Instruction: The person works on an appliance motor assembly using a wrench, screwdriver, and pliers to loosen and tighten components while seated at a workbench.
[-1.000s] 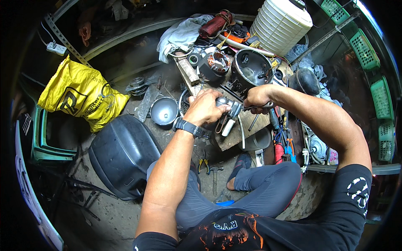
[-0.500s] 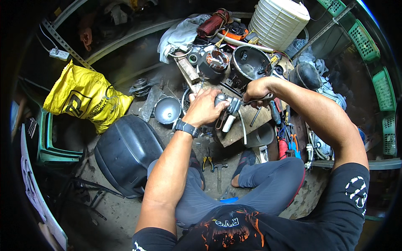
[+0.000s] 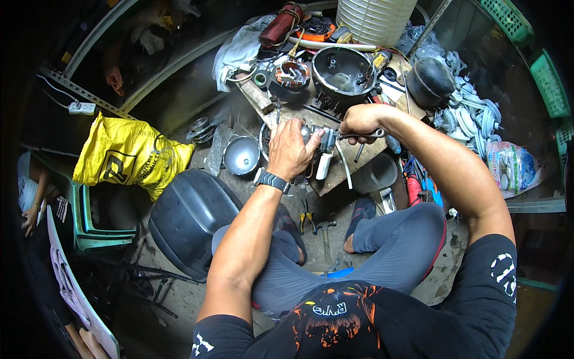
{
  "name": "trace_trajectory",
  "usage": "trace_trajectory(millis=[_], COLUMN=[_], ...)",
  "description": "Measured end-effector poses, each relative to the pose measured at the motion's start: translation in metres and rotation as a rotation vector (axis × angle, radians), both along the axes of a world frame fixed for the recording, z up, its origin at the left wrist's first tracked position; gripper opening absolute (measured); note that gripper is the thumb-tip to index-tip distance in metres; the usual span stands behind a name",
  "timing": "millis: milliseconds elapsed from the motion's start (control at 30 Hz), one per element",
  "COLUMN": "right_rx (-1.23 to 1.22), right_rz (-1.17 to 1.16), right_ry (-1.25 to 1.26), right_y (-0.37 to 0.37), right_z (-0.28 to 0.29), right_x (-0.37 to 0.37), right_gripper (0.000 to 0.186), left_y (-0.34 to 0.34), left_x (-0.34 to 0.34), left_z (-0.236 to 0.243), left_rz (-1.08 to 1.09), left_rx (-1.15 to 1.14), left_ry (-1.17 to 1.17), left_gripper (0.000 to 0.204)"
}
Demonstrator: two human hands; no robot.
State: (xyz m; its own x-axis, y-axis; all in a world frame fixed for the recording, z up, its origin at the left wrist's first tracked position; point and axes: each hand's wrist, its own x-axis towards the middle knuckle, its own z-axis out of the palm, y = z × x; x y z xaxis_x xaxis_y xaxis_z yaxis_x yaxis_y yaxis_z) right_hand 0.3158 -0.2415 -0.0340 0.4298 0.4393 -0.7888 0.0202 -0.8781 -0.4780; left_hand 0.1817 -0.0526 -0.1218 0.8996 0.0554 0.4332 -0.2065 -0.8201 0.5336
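Note:
My left hand (image 3: 290, 149) is wrapped over the left end of a grey metal machine part (image 3: 327, 141), bearing down on it on a worn wooden board (image 3: 335, 179). A white block (image 3: 323, 166) and a pale tube (image 3: 345, 161) hang from the part's near side. My right hand (image 3: 360, 122) is closed around a wrench (image 3: 373, 134), whose ring end sticks out to the right. The wrench's other end reaches toward the metal part, mostly hidden by my fingers. Behind my hands stands an open black round housing (image 3: 344, 75), beside a copper-wound motor stator (image 3: 292, 75).
A metal bowl (image 3: 241, 155) lies left of the board. Pliers (image 3: 308, 221) and a hammer (image 3: 326, 239) rest on the floor between my feet. A black plastic case (image 3: 194, 221) and a yellow sack (image 3: 128, 155) stand at left. Another person's hand (image 3: 31, 218) shows at far left.
The view has shifted, bringing more of the far left and right into sight. My right hand and the wrench have turned slightly; my left hand stays on the metal part.

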Motion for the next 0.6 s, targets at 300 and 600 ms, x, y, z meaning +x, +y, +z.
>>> trace_trajectory(millis=[300,600], right_rx=[-0.020,-0.231], right_rz=[-0.075,0.000], right_ry=[0.099,0.299], right_y=[-0.048,-0.027], right_z=[-0.012,-0.001], right_x=[-0.016,0.006], right_gripper=[0.027,0.021], left_y=[-0.051,-0.058], left_x=[-0.029,-0.031], left_z=[0.000,0.003], left_rz=[0.087,0.085], left_rx=[0.035,0.011], left_ry=[0.006,0.047], left_gripper=[0.045,0.046])
